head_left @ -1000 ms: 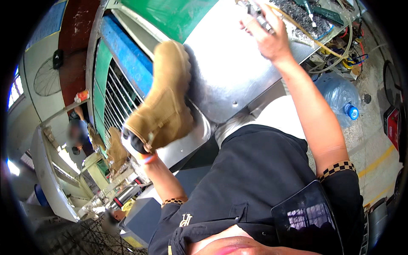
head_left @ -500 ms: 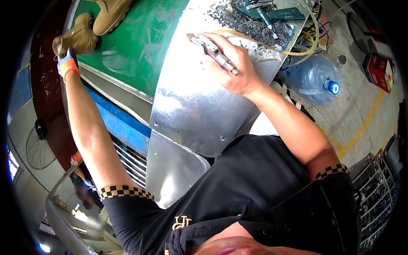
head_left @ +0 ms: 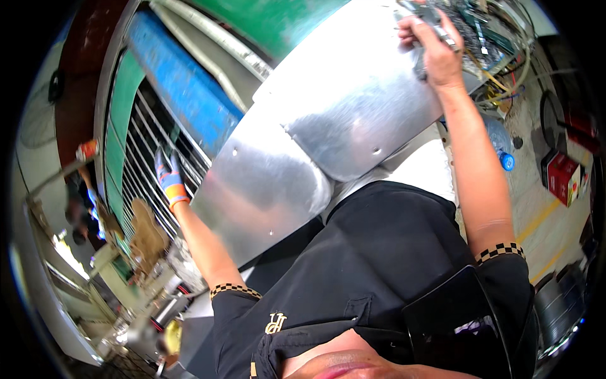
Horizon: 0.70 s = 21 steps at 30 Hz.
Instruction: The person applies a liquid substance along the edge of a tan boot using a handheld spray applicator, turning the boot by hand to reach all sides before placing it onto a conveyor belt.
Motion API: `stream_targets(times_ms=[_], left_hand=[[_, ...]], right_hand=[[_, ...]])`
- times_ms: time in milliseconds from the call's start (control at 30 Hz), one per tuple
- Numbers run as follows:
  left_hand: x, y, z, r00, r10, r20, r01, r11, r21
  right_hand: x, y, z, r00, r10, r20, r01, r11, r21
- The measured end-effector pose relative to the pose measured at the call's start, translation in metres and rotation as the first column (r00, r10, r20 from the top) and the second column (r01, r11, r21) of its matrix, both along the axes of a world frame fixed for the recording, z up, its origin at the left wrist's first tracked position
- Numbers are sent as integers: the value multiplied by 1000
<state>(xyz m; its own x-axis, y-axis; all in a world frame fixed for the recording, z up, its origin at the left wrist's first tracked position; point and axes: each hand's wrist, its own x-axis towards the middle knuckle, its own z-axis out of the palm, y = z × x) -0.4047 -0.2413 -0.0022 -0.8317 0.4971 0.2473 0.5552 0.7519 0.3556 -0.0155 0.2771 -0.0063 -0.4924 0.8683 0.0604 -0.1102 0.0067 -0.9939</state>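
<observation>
My left hand, in a grey-and-orange glove, reaches over a rack of metal bars with its fingers stretched out and nothing in them. Below that hand, left of my forearm, is a blurred tan boot. My bare right hand is raised at the top, closed round metal locking pliers; their jaws are partly cut off by the picture's edge. Under and beside the right hand lies a shiny sheet-metal surface, its rounded panels reaching toward my lap.
A blue painted beam and a green surface lie beyond the metal. At the upper right are dark shavings with green-handled tools and hoses. A clear water bottle and a red box stand on the floor at right.
The view has swung left. My left hand has come away from the boot at the far green surface, now over the bars with nothing in it. My right hand still holds the pliers.
</observation>
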Motion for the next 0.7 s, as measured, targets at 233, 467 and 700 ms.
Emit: stream_targets(times_ms=[233, 467, 700], left_hand=[[-76, -281, 68, 587, 666, -460, -787, 602, -133], [-158, -395, 56, 506, 862, -31, -845, 488, -217], [-145, -391, 41, 272, 658, -702, -952, 290, -98]], right_hand=[[-5, 4, -13, 993, 13, -120, -6, 998, 62], [-7, 5, -11, 993, -70, -99, 76, 995, 58], [-5, 8, -13, 994, -99, -52, 99, 995, 4]])
